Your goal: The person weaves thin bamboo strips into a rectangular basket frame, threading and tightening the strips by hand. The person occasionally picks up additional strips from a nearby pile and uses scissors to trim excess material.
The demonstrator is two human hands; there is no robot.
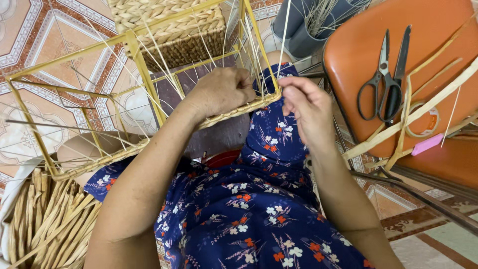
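Head cam looking straight down at a lap here. Far left there's a bundle of dried straw strips (pixel 47 224) lying on the floor, probably within easy reach. Next over, the yellow wire frame (pixel 144 74) rests across the knees, tilted so its woven edge faces up. Left hand (pixel 221 92) is curled tight over that braided rim (pixel 239 110), steadying it. Right hand (pixel 308 107) pinches a thin fibre strand (pixel 285 35), fingers nearly closed. Black scissors (pixel 386 77) sit on the orange chair (pixel 358 40), far right.
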